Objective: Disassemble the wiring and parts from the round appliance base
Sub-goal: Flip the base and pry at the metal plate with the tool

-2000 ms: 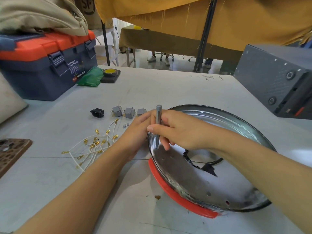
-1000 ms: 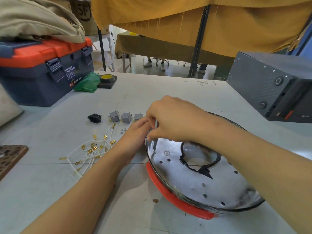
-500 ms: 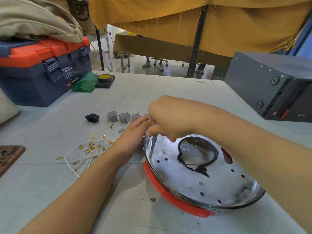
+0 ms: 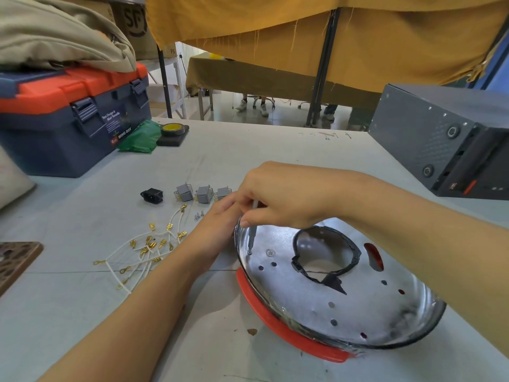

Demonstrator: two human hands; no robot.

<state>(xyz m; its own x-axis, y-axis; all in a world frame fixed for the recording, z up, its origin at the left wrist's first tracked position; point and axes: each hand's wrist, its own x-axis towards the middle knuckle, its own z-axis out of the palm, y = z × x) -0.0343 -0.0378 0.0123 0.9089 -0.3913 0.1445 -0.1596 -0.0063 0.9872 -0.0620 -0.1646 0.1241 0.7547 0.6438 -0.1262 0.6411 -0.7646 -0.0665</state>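
A: Screwdriver work, then. Two seconds ago your right hand (image 4: 286,195) held the slim grey metal screwdriver (image 4: 252,232) with its top showing above your fist; now that hand is curled over the top of the handle, fingertips pinching the shaft, and the tip is down on a small screw (image 4: 249,252) near the left rim.

B: And the base itself?

A: The round, shiny metal appliance base with the red plastic ring under it (image 4: 344,296) sits on the grey table (image 4: 248,150), directly in front of you. It has tipped since then: more of its inner face is turned toward you, and a red slot (image 4: 373,256) that was hidden earlier now shows to the right of the black-edged centre hole (image 4: 325,252).

B: What is your left hand (image 4: 217,224) doing?

A: It rests against the left outer rim, as it did before. Its fingertips are hidden behind the rim and your right hand, so I cannot tell whether they clench the edge or only press on it.

B: Meaning for the job?

A: I judge you are into the fasteners now. The white wires with brass terminals (image 4: 143,249), three small grey switches (image 4: 203,193), the black power socket (image 4: 152,195) and a few loose screws (image 4: 199,215) already lie on the table to the left, apart from the base. A second screw (image 4: 270,253) sits just beside the one you are on, so at least that much is probably left. Keep the rim steadied, since the tilted base could rock under the driver.
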